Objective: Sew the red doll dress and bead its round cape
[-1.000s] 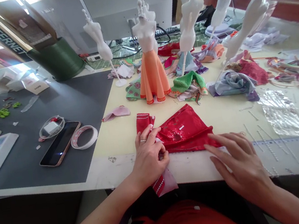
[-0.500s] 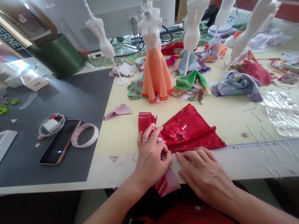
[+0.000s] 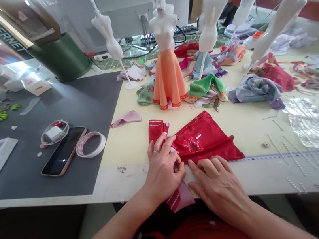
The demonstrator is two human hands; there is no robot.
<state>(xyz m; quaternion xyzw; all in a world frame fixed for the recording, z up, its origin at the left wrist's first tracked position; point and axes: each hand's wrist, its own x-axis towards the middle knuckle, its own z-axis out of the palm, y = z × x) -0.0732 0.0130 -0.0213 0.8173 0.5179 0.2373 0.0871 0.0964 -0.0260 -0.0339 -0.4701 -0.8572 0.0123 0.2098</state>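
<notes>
Shiny red satin garment with white-beaded trim (image 3: pixel 211 127): lies mostly on the pale-yellow sheet (image 3: pixel 124 144), wide end to the right.
Left hand (image 3: pixel 163 168): fingertips rest on the garment's narrow end; thumb and forefinger close together, cannot tell whether they pinch fabric.
Right hand (image 3: pixel 217 176): fingers loosely bent, thumb apart from forefinger; forefinger tip at the garment's lower edge.
White dress form (image 3: pixel 163 31): stands upright beyond the garment, wearing a flared orange skirt (image 3: pixel 168 78).

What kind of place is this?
Probably a workspace for making doll-sized clothes: miniature dress forms, one wearing an orange skirt, stand among fabric scraps, with red cloth in front.
</notes>
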